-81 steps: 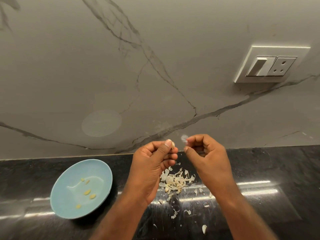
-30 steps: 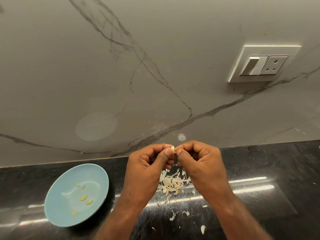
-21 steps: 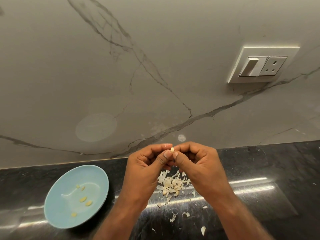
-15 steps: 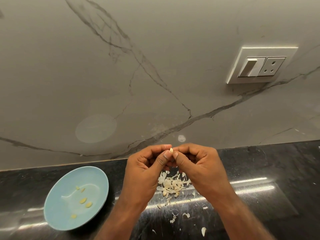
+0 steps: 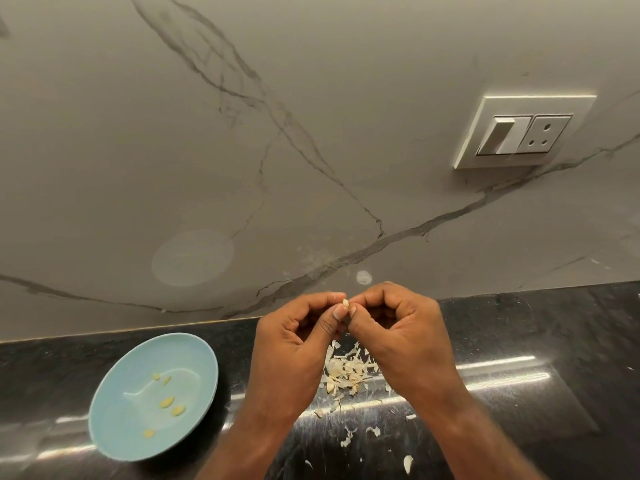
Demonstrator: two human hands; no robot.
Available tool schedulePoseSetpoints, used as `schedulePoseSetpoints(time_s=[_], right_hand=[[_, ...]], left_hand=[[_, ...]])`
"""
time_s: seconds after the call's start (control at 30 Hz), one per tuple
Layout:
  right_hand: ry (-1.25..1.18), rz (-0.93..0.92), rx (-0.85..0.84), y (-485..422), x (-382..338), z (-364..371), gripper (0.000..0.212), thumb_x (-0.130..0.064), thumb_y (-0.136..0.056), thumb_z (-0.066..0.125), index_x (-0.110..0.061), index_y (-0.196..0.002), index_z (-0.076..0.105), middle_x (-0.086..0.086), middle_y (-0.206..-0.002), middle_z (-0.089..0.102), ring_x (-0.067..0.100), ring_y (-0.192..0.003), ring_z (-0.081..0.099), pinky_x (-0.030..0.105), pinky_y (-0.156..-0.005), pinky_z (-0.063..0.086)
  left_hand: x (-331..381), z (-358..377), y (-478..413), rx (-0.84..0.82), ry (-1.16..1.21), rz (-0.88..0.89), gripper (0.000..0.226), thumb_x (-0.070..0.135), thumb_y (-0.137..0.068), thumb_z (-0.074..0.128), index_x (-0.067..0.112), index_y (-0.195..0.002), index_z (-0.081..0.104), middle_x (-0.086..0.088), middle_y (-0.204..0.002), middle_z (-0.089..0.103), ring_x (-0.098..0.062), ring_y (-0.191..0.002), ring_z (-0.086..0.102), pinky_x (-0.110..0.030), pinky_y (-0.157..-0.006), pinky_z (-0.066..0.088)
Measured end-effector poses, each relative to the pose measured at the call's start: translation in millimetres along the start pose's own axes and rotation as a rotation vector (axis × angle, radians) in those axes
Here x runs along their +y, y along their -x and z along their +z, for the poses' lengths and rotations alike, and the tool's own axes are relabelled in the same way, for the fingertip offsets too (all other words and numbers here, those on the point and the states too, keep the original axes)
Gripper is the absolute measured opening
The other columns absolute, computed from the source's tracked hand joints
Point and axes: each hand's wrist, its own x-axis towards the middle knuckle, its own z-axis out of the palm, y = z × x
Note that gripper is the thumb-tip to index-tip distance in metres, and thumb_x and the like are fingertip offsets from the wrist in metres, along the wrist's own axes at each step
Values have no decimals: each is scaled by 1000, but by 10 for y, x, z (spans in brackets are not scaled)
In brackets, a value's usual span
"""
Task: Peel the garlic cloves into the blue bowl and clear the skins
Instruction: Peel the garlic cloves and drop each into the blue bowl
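My left hand (image 5: 294,348) and my right hand (image 5: 401,337) meet fingertip to fingertip above the black counter, and both pinch one small garlic clove (image 5: 345,302) between thumbs and forefingers. Only the clove's pale tip shows. Below the hands lies a heap of papery garlic skins (image 5: 346,370), with stray flakes scattered toward the front edge. The blue bowl (image 5: 114,424) stands on the counter at the left and holds several peeled cloves (image 5: 167,402).
The black counter (image 5: 519,393) runs along a grey marble wall (image 5: 277,150). A white switch and socket plate (image 5: 523,133) sits on the wall at the upper right. One bigger skin piece (image 5: 408,463) lies near the counter's front.
The hands, apart 2.7 s ago with the right pulling a skin flake away, have come together on the clove. Since then they have barely shifted.
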Motion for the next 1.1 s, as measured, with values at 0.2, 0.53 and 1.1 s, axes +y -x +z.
schedulePoseSetpoints(time_s=[0.2,0.53,1.1], right_hand=[[-21,-2,23,4,-51,23,25,-36,-75,74,-11,-78,73,1,-71,74,14,-63,72,21,-59,56],[25,9,-30,-10,-42,5,9,-18,-84,76,-12,-78,71,-3,-67,73,8,-59,68,18,-55,52],[-400,234,-123,-95,92,-47,11,-30,-65,73,-18,-66,73,12,-61,65,16,-51,57,23,-49,46]], left_hand=[[16,3,-10,6,8,-9,18,20,-82,66,18,-97,75,6,-85,77,-10,-77,73,-19,-68,57],[-8,-23,-51,-42,83,-106,22,24,-78,68,14,-95,76,-3,-85,76,-16,-79,73,-24,-70,58],[-55,19,-77,-137,458,-360,26,18,-87,60,-1,-99,72,-12,-76,65,-18,-70,59,-24,-65,52]])
